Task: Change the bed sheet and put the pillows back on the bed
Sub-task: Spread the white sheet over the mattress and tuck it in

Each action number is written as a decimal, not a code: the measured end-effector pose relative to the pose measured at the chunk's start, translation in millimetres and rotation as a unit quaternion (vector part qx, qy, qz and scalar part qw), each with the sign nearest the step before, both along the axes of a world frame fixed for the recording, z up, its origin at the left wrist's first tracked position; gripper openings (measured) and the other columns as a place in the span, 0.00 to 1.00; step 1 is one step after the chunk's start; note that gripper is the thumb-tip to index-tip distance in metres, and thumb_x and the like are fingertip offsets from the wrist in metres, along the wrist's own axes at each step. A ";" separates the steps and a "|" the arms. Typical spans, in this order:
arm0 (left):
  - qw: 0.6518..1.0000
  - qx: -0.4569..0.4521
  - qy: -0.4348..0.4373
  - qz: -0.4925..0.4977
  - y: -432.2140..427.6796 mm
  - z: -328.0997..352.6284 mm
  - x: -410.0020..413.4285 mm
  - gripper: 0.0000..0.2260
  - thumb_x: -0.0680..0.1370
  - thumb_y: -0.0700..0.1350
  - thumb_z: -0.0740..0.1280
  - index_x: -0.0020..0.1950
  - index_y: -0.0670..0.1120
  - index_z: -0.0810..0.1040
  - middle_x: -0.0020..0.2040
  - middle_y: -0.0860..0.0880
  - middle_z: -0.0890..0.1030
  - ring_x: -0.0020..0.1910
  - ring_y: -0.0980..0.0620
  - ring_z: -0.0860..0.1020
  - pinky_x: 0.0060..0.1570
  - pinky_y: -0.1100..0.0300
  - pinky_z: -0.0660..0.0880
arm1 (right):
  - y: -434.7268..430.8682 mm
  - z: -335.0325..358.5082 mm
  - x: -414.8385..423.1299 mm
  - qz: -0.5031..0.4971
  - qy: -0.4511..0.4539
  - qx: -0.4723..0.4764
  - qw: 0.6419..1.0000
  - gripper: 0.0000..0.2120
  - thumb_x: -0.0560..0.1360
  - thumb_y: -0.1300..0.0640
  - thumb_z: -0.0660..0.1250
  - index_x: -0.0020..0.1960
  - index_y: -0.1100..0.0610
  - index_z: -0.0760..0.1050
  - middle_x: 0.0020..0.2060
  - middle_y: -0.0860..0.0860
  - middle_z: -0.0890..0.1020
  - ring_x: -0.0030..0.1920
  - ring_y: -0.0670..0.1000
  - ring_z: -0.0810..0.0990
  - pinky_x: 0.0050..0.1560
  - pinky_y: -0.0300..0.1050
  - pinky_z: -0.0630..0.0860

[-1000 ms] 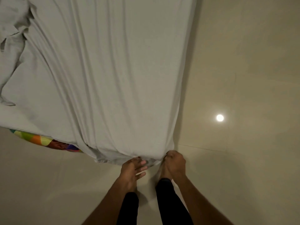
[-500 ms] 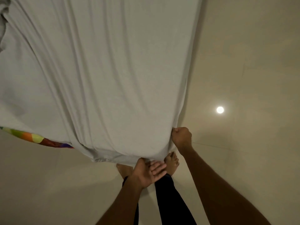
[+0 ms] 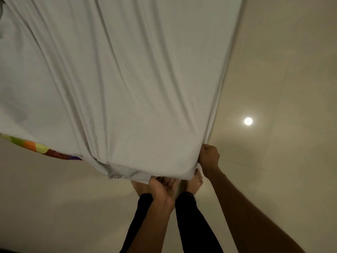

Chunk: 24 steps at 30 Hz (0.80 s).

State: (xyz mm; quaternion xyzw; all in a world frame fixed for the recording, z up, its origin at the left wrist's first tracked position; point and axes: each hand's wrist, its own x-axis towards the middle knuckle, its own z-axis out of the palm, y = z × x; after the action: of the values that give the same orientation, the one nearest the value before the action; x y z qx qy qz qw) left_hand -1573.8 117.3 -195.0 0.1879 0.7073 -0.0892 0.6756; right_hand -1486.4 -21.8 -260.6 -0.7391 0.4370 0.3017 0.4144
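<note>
tucking the sheet (image 3: pixel 136 79) round the near corner of the bed is the step in hand. the sheet lies spread over the bed, which it hides, with long folds running toward the corner and the hem hanging loose above the floor (image 3: pixel 282 189). the right grip (image 3: pixel 208 156) is a tight fist bunching the sheet's side edge at the corner. the left grip (image 3: pixel 162 189) sits palm up beneath the front hem with fingers curled. it seems to pinch the hem, though the cloth hides the fingertips. a patterned strip (image 3: pixel 42 148) shows below the sheet's edge to the left, so that side is not yet pulled down. bare feet (image 3: pixel 195 181) stand just under the corner. no pillows are in view.

the next move, as i judge it, calls for both grips to draw the corner down and under, with even tension so the folds flatten. after that comes working left along the front edge until the patterned strip is covered. the pillows come last.
</note>
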 end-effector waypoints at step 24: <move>0.957 -0.085 -0.162 0.226 21.0 58.3 34.0 0.30 0.58 0.53 0.83 0.57 0.44 0.86 0.57 0.41 0.86 0.64 0.38 0.78 0.70 0.38 0.69 | 23.4 97.3 22.9 -0.276 -0.003 0.339 0.899 0.18 0.84 0.45 0.64 0.40 0.51 0.82 0.34 0.47 0.83 0.33 0.48 0.81 0.38 0.46 0.76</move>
State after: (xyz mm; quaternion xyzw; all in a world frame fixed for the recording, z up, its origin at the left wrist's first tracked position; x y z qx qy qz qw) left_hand -1539.8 138.3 -136.7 -0.0233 0.6023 0.0378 0.7970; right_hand -1463.5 1.7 -163.2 -0.4049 0.4930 0.3030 0.7079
